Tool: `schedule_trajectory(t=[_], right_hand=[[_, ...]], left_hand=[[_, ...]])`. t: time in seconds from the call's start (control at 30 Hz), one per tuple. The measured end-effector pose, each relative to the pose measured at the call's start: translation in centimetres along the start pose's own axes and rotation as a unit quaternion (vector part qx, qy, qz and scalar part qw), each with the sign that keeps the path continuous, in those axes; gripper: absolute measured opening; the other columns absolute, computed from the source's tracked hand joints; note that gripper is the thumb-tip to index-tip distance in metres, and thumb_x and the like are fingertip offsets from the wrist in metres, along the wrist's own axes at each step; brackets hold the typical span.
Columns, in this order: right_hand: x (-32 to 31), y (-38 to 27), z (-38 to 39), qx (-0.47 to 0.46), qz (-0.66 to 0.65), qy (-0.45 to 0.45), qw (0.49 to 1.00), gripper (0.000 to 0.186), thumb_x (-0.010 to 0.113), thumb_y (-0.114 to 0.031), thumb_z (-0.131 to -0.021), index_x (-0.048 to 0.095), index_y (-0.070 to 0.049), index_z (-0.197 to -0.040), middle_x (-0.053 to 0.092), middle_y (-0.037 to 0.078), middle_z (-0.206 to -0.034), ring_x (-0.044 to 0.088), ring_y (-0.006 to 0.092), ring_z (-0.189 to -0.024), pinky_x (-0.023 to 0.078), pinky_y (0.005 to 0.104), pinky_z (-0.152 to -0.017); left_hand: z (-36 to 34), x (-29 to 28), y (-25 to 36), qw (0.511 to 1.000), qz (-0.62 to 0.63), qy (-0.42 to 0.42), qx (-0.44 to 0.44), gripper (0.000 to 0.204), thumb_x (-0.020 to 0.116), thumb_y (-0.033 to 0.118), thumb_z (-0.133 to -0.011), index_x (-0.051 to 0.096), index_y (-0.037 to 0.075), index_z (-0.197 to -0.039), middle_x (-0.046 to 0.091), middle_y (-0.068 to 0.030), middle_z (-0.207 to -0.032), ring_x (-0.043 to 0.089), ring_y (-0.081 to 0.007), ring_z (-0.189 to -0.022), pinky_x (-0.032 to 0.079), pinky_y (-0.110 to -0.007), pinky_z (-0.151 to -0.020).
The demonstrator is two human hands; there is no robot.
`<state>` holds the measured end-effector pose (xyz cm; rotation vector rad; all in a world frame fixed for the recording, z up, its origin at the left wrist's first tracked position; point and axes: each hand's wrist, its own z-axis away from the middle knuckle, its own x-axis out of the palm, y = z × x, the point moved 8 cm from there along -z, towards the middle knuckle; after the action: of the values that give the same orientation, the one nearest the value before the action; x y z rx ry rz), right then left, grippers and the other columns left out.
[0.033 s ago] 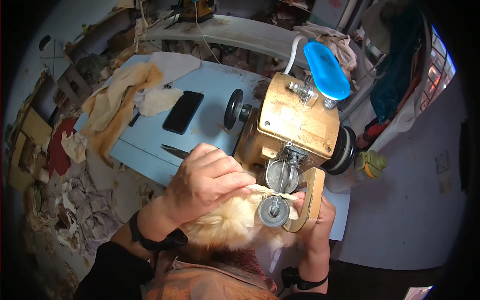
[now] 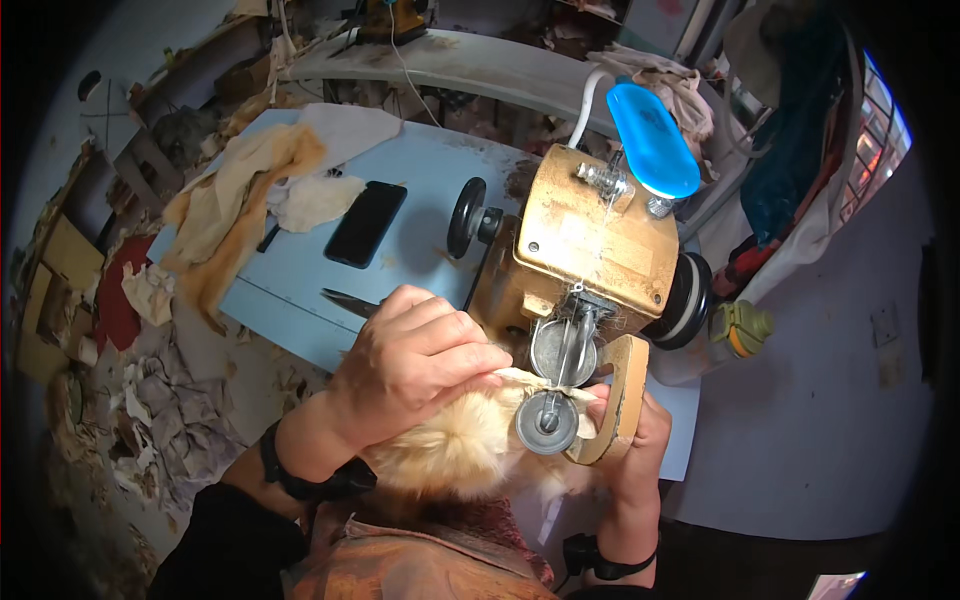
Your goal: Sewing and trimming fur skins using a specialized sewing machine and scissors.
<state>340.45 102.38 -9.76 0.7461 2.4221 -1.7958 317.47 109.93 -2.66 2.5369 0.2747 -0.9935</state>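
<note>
A tan fur sewing machine stands in front of me. Between its upper metal disc and lower metal disc runs the pale skin edge of a cream fur piece. My left hand pinches that edge just left of the discs, fingers closed. My right hand is behind the machine's curved tan arm, its fingers partly hidden. Its thumb and a fingertip show closed on the fur's edge right of the discs. The fluffy side hangs down over my lap.
Scissors lie beyond my left hand on the blue table. A black phone and fur scraps rest farther back. A blue lamp hangs over the machine. At right stands a bottle with a green lid.
</note>
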Motion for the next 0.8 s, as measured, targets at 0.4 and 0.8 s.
schedule_trajectory(t=[0.4,0.8], right_hand=[[-3.1,-1.9,-0.3,-0.105,0.131,0.003,0.986,0.011,0.073,0.002,-0.084,0.073,0.003,-0.096,0.057,0.007,-0.072,0.05,0.0169,-0.061,0.04,0.0311,-0.056],[-4.5,-2.1,0.4,-0.086,0.123,0.017,0.989,0.012,0.079,-0.007,-0.089,0.073,0.003,-0.094,0.056,0.006,-0.071,0.049,0.0144,-0.062,0.037,0.029,-0.057]], left_hand=[[-0.1,2.0,0.0,0.998,0.055,-0.016,-0.013,0.024,0.083,0.019,-0.082,0.076,0.01,-0.104,0.069,-0.0029,-0.091,0.063,-0.0236,-0.085,0.046,-0.036,-0.081],[3.2,4.5,-1.8,0.976,0.168,-0.035,-0.131,0.018,0.073,0.014,-0.095,0.073,0.001,-0.107,0.071,-0.0131,-0.093,0.067,-0.0319,-0.084,0.054,-0.039,-0.074]])
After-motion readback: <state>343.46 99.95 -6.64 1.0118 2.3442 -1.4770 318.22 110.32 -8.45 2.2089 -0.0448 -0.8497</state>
